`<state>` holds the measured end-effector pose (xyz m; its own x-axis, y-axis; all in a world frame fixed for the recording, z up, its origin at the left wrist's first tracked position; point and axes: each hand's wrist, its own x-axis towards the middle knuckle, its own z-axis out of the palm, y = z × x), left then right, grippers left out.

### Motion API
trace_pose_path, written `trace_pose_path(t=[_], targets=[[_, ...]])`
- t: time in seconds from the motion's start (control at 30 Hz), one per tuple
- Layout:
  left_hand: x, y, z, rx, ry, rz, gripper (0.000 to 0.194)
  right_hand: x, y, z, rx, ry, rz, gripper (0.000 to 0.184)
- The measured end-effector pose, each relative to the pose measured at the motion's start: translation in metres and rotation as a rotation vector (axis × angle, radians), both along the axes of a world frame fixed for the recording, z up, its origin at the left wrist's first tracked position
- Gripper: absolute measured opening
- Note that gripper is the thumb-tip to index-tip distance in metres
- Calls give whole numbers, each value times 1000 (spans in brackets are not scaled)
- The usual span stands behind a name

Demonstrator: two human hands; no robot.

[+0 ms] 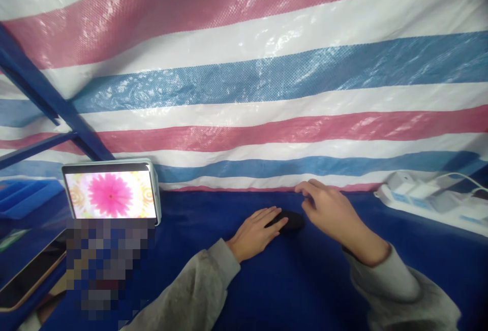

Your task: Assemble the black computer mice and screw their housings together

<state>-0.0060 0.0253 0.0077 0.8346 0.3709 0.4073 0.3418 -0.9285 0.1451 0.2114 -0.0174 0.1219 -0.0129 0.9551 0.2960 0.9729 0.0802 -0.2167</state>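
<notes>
A small black object [293, 220] lies on the blue table cover [305, 280] near the striped tarp wall. My left hand [256, 233] rests flat on the cover with its fingers stretched out, the fingertips touching the object's left end. My right hand [331, 213] hovers just right of the object, fingers loosely curled and apart, holding nothing I can see. Both arms wear grey sleeves.
A tablet [111, 192] showing a pink flower stands at the left against the red, white and blue tarp [267, 92]. A phone [30, 275] lies at the far left. A white power strip with plugs [427, 194] sits at the right. Blue metal bars [46, 97] cross the left.
</notes>
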Motion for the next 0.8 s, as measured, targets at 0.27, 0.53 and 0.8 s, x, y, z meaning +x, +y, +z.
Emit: trace_pose_path(t=[0.27, 0.53, 0.8], targets=[[0, 1, -3, -1, 2, 5, 41, -2, 1, 0, 23, 1, -9, 28], [0, 1, -4, -1, -7, 5, 41, -1, 1, 0, 34, 11, -35, 25], [0, 1, -2, 24, -6, 8, 40, -1, 1, 1, -4, -7, -47, 23]])
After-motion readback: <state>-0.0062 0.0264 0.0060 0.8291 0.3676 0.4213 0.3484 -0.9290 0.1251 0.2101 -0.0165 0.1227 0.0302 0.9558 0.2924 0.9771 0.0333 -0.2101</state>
